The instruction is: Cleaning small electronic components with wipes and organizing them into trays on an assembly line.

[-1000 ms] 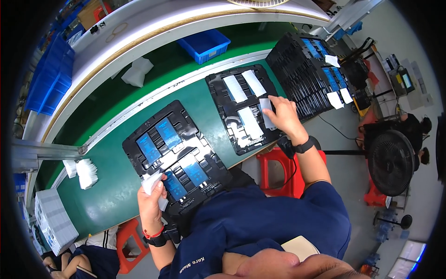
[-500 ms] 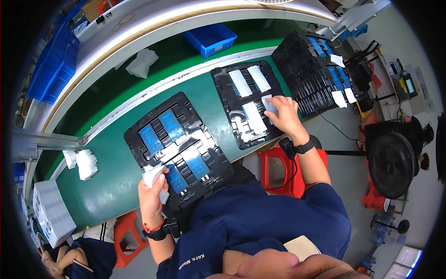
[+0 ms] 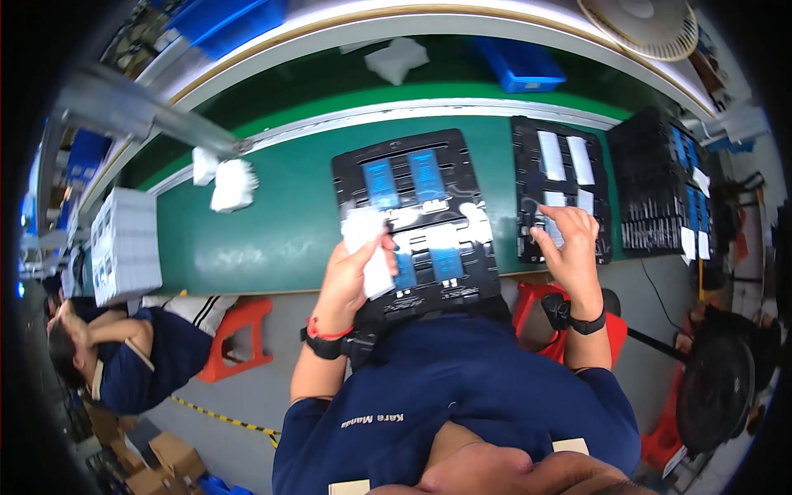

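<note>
On this feed my left hand (image 3: 343, 276) pinches white sheets (image 3: 365, 229) over the left tray's edge (image 3: 340, 171); my nearer right hand (image 3: 576, 252), fingers parted, partly covers a white strip (image 3: 555, 199) lying lengthwise away from me on the right tray (image 3: 530, 165); contact's unclear.

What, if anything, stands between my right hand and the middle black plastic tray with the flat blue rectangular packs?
Nothing visible blocks your right hand from the middle tray; green tabletop shows in the gap. Your left hand, holding thin white sheets, partly covers its lower-left blue pack from view.
</note>
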